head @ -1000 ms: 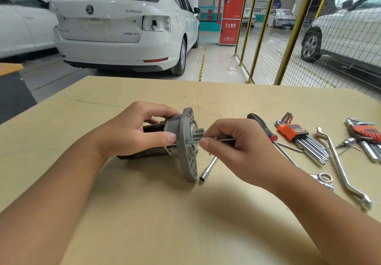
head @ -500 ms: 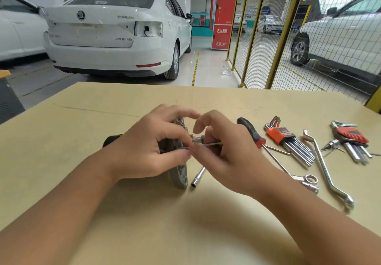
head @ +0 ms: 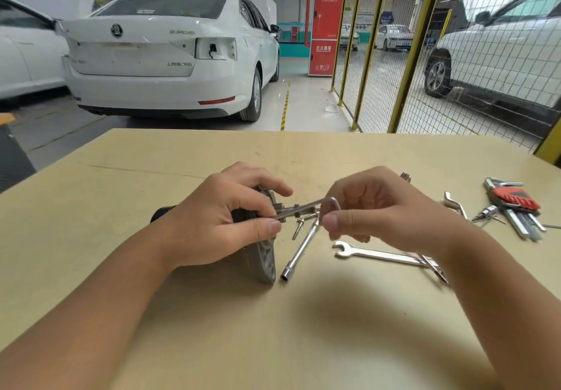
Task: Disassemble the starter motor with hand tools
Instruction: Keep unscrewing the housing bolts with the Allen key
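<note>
The right hand [head: 391,210] pinches the bent end of an L-shaped hex key [head: 306,209] between thumb and fingers, its long arm reaching across to the left hand [head: 221,222]. That hand curls over the starter motor [head: 264,259], thumb and forefinger closed on the key's far tip right at the motor's shaft end. The motor lies on its side on the tan table [head: 273,329], its grey flange standing on edge under the left palm and its dark body hidden behind the wrist.

Just below the key, a socket wrench [head: 299,253] lies slanted on the table, and beneath the right hand an open-end spanner [head: 379,254] rests flat. A small bolt [head: 298,226] lies under the key. Well out beyond the right wrist sits a red-holdered hex key set [head: 516,204].
</note>
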Tool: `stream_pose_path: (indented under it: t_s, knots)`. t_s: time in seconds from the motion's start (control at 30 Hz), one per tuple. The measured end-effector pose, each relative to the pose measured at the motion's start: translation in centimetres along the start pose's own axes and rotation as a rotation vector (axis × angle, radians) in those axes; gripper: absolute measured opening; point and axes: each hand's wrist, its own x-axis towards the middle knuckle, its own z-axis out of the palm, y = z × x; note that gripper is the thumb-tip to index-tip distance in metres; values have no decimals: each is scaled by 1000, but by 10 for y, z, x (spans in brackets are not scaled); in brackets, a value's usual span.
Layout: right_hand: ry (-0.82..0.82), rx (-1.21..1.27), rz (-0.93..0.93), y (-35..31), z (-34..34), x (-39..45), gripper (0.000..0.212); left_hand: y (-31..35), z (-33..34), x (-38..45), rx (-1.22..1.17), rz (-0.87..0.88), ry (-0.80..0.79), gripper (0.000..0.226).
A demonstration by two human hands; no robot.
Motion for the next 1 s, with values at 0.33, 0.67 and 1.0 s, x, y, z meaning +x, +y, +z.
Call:
stream_pose_path:
  t_s: [0.33, 0.67, 1.0]
  knots:
    - [4, -147, -31, 5, -4, -1, 18, -4, -1, -2, -15, -6, -37, 24]
    - [34, -271, 84, 0, 9, 2, 48, 0, -2, -2, -34, -5, -4, 16]
    - [53, -49, 153, -2, 6, 3, 44, 3, 0, -2, -36, 3, 57, 6]
